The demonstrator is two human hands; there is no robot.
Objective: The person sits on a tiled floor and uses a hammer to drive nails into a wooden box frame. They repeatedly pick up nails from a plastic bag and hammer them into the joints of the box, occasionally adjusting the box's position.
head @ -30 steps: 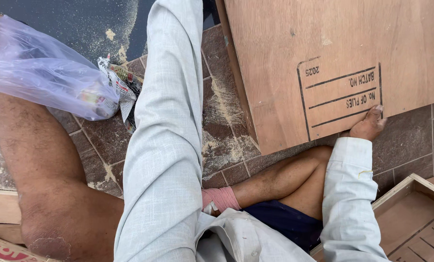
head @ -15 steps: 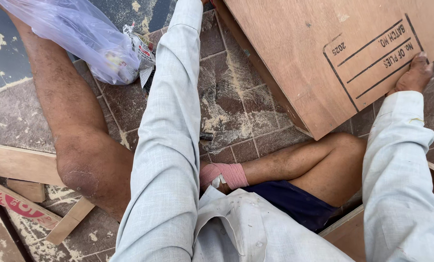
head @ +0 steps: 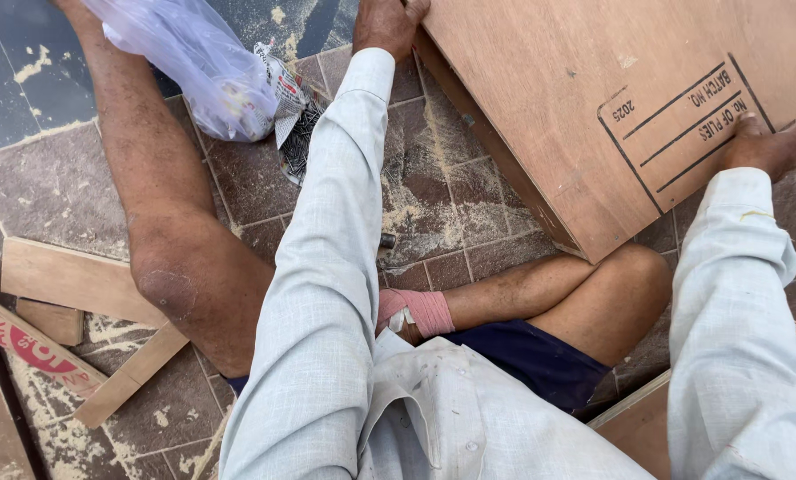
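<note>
Since half a second ago the large reddish-brown plywood sheet (head: 594, 116) with a black stamped frame on it sits more squarely before the seated person, and the left hand (head: 387, 22), then out of sight past the top edge, now shows at the sheet's far left corner. That suggests the person has taken the board at both ends and is shifting or steadying it on the floor. Nearest to the sheet's low corner, a bent bare knee (head: 634, 276) lies just beneath it, with a pink cloth wrap (head: 420, 311) on the foot beside. At the sheet's right edge the right hand (head: 771, 147) rests flat, fingers spread and loosely open over the stamped area, pressing rather than gripping. At the far left corner the left hand curls over the board's edge, fingers closed on it. Left of the sheet, across the sawdust-strewn brown tiled floor (head: 434, 196), a clear crumpled plastic bag (head: 184, 62) lies beside the outstretched bare leg (head: 162, 204). Well left of the board lie pale wooden offcuts (head: 69, 280).
</note>
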